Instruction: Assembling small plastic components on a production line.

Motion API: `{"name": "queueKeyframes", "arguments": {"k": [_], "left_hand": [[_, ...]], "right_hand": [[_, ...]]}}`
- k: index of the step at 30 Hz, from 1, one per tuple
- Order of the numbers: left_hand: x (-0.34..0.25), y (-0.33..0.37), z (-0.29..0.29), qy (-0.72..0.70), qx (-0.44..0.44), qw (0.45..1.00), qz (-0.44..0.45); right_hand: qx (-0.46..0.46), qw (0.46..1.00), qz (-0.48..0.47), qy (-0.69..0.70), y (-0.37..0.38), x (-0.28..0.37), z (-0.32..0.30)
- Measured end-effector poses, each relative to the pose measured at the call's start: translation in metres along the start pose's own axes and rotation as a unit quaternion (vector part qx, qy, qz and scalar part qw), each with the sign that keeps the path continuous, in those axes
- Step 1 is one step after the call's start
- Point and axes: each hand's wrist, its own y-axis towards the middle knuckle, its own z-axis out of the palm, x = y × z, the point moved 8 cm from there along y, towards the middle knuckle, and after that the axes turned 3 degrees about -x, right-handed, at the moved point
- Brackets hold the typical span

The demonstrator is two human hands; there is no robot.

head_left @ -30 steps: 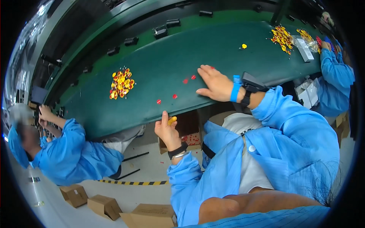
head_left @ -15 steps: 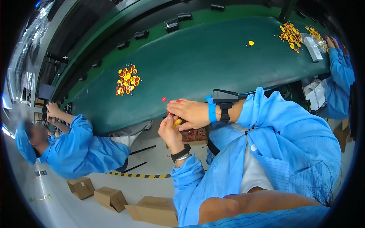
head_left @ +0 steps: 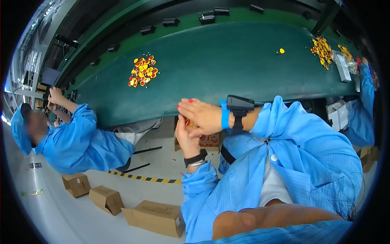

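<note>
Right hand (head_left: 203,118) is back off the tabletop (head_left: 227,69), pinching a small red piece (head_left: 190,101) against the cupped left hand (head_left: 186,136), which holds more.

Factory line: green conveyor belt (head_left: 227,61)

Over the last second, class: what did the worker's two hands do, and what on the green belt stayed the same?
The right hand left the green belt, where it lay flat near small red pieces, and came back to the left hand; both now meet at the belt's near edge around small red and yellow pieces. The left hand rose a little. The yellow-and-red pile and the co-worker stayed as they were.
</note>
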Motion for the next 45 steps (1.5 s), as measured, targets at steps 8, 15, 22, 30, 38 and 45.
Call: {"name": "queueKeyframes", "arguments": {"k": [8,15,22,30,38,45], "left_hand": [[0.022,-0.013,-0.02,-0.122,0.054,0.987,-0.094],[0.024,-0.008,-0.027,-0.059,0.041,0.996,-0.047],[0.018,0.024,-0.041,-0.157,0.044,0.987,-0.002],[0.0,0.016,-0.041,-0.02,-0.047,0.996,0.078],[0.02,0.007,-0.058,-0.056,-0.05,0.996,0.041],[0.039,0.016,-0.09,-0.043,-0.077,0.995,0.035]], "right_hand": [[0.003,0.998,-0.04,0.051,-0.02,0.033,0.008],[-0.097,0.982,-0.019,0.158,-0.021,0.023,-0.024],[-0.116,0.991,0.065,-0.002,-0.018,0.002,-0.021],[-0.108,0.991,-0.005,0.074,-0.013,0.025,-0.007],[-0.027,0.978,0.016,0.205,-0.017,0.024,0.016],[-0.018,0.943,0.117,0.312,-0.024,-0.011,0.053]]}}
